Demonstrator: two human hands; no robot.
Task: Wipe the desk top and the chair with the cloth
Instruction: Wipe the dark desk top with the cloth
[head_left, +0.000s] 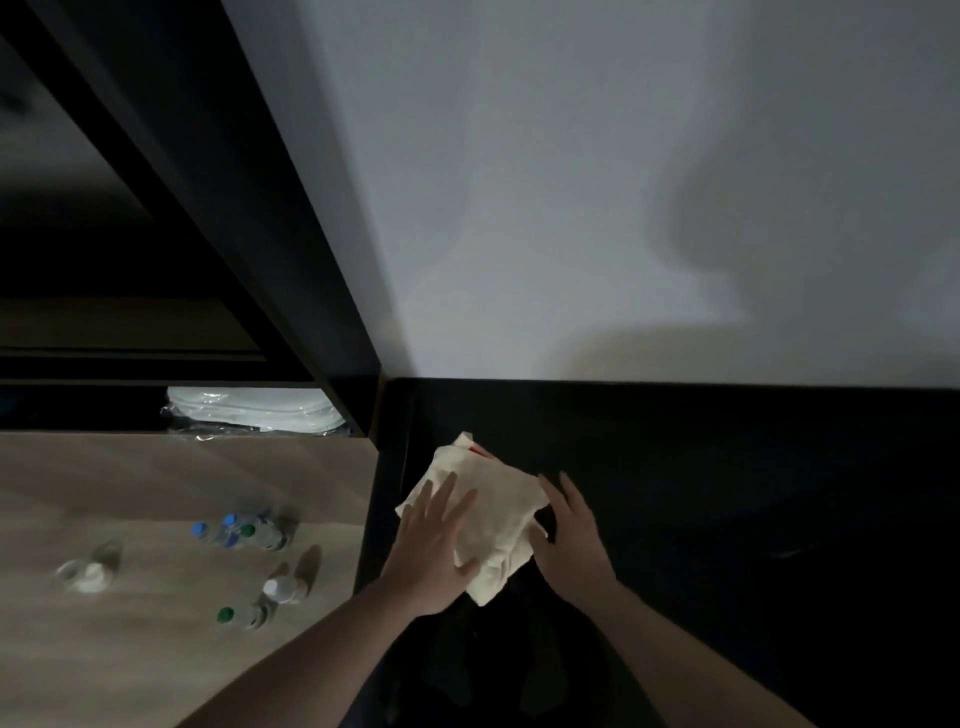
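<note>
A cream cloth (496, 512) with a bit of red at its far corner lies crumpled on the black desk top (727, 493), near the desk's left edge. My left hand (431, 551) lies flat on the cloth's left side, fingers spread. On the cloth's right edge rests my right hand (574, 540), fingers extended, thumb touching the fabric. No chair is in view.
A white wall (571, 208) rises behind the desk. A dark shelf frame (291, 249) stands to the left, with plastic-wrapped white items (254, 410) low inside it. Several water bottles (244, 532) and a clear glass (88, 569) stand on the wood floor at left.
</note>
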